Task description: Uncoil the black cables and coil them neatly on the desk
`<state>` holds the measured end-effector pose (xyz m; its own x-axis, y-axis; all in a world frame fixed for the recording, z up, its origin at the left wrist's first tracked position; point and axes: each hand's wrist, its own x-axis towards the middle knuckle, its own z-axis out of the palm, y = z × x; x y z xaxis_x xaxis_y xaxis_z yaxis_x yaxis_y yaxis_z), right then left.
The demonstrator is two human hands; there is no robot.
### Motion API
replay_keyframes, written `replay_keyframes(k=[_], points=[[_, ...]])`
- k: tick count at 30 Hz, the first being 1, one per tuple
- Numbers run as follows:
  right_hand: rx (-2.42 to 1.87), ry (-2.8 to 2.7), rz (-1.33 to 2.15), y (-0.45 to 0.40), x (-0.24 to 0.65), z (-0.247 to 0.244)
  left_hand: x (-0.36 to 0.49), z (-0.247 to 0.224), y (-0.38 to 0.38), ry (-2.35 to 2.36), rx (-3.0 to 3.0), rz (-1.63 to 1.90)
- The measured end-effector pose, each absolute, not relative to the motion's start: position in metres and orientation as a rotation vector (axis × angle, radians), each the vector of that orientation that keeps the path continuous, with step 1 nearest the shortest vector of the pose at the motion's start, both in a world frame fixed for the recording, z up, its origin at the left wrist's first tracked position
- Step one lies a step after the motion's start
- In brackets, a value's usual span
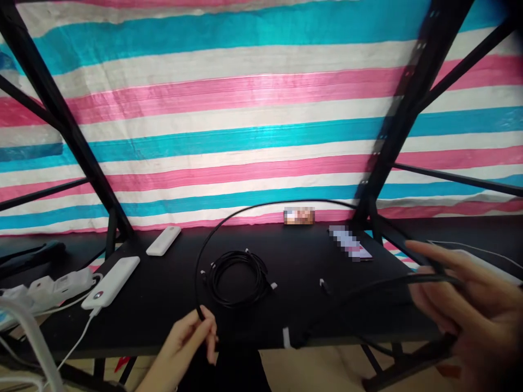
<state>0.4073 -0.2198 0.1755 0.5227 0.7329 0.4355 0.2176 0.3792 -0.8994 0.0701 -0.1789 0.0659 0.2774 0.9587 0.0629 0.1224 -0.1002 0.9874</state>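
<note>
A long black cable (pixel 265 203) arcs above the table between my two hands. My left hand (pixel 195 333), near the table's front edge, is closed around one part of it. On the right, my right hand (pixel 469 305) grips loops of the same dark cable, its index finger stretched out; it is slightly blurred. A coiled black cable (pixel 233 304) with several pale connector ends lies on the table between the hands. Closer to my right hand, a small white-tipped plug (pixel 322 282) rests on the tabletop. A white connector or tag (pixel 286 337) hangs at the front edge.
The black table (pixel 163 294) stands between dark metal frame posts (pixel 61 120), before a striped plastic sheet (pixel 261 114). Two white power banks (pixel 111 283) lie on the left, one with a white cord. Beside them is a white power strip (pixel 61 286). A phone-like device (pixel 351 244), partly pixelated, lies back right.
</note>
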Motion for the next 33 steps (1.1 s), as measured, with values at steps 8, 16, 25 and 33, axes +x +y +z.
replay_keyframes(k=[8, 16, 25, 33], points=[[-1.173, -1.181, 0.694, -0.176, 0.421, 0.153, 0.098, 0.104, -0.158, 0.877, 1.444, 1.224], [-1.286, -1.311, 1.010, -0.140, 0.422, 0.150, 0.162, 0.134, -0.111, 0.685, 1.397, 1.036], [-1.021, -1.576, 0.901, -0.141, 0.389, 0.152, 0.239, 0.151, -0.095, 0.572, 2.175, 1.061], [-1.225, -1.373, 0.736, -0.149, 0.379, 0.145, 0.229, 0.112, -0.123, 0.511, 2.730, 1.297]])
